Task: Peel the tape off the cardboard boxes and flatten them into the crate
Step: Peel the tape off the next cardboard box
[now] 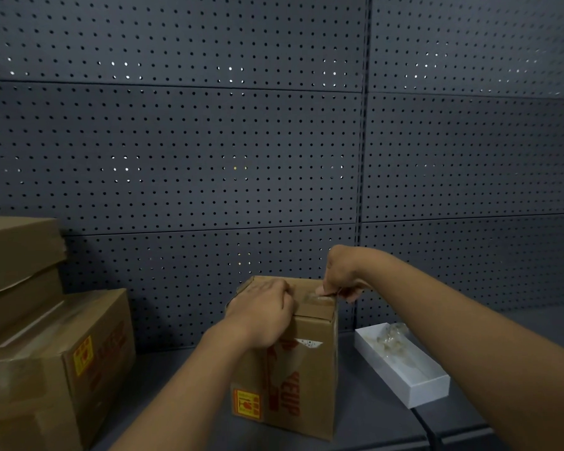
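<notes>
I'm on the peeling step: my left hand (261, 309) presses down on the top of the box (302, 379) standing mid-desk, while my right hand (342, 276) pinches the clear tape (318, 299) at its top edge. Next I judge a steady pull along the seam, box held firm

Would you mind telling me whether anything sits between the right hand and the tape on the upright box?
Nothing visible does: the right hand already pinches the tape on top of the box, while the left hand rests on it.
</notes>
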